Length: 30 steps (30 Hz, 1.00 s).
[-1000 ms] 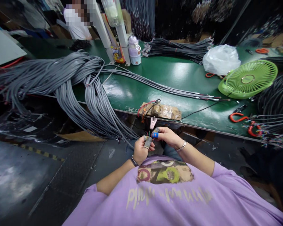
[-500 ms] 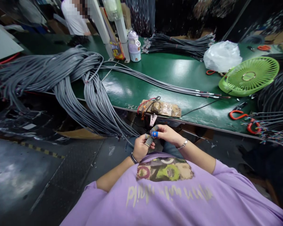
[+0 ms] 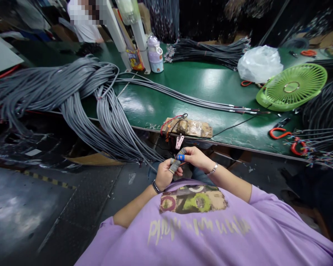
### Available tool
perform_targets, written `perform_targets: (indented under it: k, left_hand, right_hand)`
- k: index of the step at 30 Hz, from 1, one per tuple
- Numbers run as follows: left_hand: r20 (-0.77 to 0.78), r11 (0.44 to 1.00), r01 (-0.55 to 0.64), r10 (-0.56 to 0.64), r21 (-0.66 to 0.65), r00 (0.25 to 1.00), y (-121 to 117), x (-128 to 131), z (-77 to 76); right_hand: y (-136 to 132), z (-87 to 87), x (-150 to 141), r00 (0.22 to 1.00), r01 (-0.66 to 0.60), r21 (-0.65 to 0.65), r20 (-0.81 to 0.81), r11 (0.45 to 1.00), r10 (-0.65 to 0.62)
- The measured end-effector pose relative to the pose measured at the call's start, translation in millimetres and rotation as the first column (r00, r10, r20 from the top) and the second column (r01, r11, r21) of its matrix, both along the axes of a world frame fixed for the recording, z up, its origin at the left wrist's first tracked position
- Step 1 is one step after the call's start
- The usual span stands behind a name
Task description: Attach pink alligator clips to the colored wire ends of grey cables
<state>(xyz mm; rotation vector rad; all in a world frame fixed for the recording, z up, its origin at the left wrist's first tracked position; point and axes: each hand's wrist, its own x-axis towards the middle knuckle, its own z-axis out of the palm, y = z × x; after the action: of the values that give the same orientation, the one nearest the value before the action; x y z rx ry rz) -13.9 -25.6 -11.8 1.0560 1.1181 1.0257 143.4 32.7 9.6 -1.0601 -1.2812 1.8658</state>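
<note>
My left hand (image 3: pixel 164 175) is closed below the bench edge, pinching the end of a grey cable (image 3: pixel 151 165) that comes in from the hanging bundle. Grey tape wraps some of its fingertips. My right hand (image 3: pixel 197 159) meets it fingertip to fingertip, closed on the thin wires at that cable's end; the fingers hide most of the wires. Blue and grey wraps cover its fingertips. Just beyond the hands, a pale pink clip (image 3: pixel 179 142) hangs at the edge, below a taped wooden block (image 3: pixel 195 128) with red, orange and black leads.
A thick bundle of grey cables (image 3: pixel 80 81) drapes over the green bench (image 3: pixel 211 83) at left. Several stripped cables lie across it. Farther back are a bottle (image 3: pixel 155 55), black cables (image 3: pixel 208 51) and a plastic bag (image 3: pixel 259 64). A green fan (image 3: pixel 291 87) and red-handled tools (image 3: pixel 280 133) sit right.
My hands have drawn closer together, and the coloured wires that showed between them are now mostly covered by fingers. The view has shifted slightly; the bench things stay put.
</note>
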Motion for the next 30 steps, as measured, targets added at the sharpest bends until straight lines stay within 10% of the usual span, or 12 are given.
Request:
perform_targets:
  k: [9,30]
  left_hand:
    - [0.103,0.976,-0.194,0.184,0.095,0.978,4,5,1.7]
    - [0.074,0.983,-0.185,0.184,0.004,0.98,17,16,-5.8]
  right_hand:
    - [22,-17.1,-2,0.917,0.135,-0.45,-0.282,0.883,-0.284]
    - [30,-11.1,-29,0.862,0.215,-0.439,-0.335,0.873,-0.38]
